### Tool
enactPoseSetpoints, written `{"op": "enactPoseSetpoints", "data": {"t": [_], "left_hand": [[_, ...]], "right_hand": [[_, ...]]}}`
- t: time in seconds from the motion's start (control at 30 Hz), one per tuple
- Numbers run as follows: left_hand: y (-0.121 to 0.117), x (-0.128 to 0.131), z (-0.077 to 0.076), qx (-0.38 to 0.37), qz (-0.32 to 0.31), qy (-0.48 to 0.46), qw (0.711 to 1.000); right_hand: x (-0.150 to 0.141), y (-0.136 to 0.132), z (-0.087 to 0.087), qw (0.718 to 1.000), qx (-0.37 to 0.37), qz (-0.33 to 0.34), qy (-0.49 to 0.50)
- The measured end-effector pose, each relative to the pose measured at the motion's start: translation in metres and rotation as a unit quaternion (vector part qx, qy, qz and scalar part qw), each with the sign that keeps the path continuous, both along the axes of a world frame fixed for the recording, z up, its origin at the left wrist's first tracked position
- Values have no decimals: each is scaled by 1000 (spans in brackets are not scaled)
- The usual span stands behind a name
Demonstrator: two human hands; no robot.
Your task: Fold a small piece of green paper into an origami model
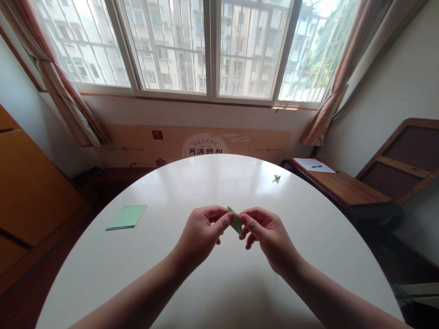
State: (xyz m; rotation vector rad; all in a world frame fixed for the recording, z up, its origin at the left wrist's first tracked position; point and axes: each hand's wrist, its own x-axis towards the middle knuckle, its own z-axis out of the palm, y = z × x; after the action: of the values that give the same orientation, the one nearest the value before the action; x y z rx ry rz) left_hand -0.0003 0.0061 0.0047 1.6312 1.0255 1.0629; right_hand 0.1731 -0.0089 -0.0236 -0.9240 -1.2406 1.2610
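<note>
A small piece of folded green paper (236,225) is held up above the white table (219,292), between my two hands. My left hand (207,228) pinches its left side between thumb and forefinger. On the opposite side, the thumb and forefinger of my right hand (264,228) close on the paper's right edge, with the other fingers curled below. The paper looks like a narrow diamond, tilted from upper left to lower right. Its underside is hidden from me.
Square sheets of coloured paper (126,216) lie stacked on the left of the table, light green on top. A small folded green paper figure (277,178) sits near the far right edge. Beyond it, a wooden side table (356,187) bears a white sheet (313,165) and a pen.
</note>
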Motion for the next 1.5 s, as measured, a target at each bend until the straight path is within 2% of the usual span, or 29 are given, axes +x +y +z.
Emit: {"op": "enactPoseSetpoints", "data": {"t": [0.27,0.6,0.73,0.83,1.2,1.5], "left_hand": [[0,0,-5,14,-10,21,1000],[-2,-3,-3,148,-11,133,980],[-2,-1,-8,145,48,95,984],[-2,2,-10,139,69,56,986],[-6,2,-10,167,61,15,984],[-8,4,-9,136,43,-10,990]], "right_hand": [[-1,-1,-1,1000,-6,23,-14],[-2,0,-1,1000,-21,2,-5],[-1,1,-2,1000,-14,-3,-3],[0,1,-2,1000,-5,-7,7],[-3,-2,-6,994,88,-51,50],[-3,-4,-2,994,81,-69,33]]}}
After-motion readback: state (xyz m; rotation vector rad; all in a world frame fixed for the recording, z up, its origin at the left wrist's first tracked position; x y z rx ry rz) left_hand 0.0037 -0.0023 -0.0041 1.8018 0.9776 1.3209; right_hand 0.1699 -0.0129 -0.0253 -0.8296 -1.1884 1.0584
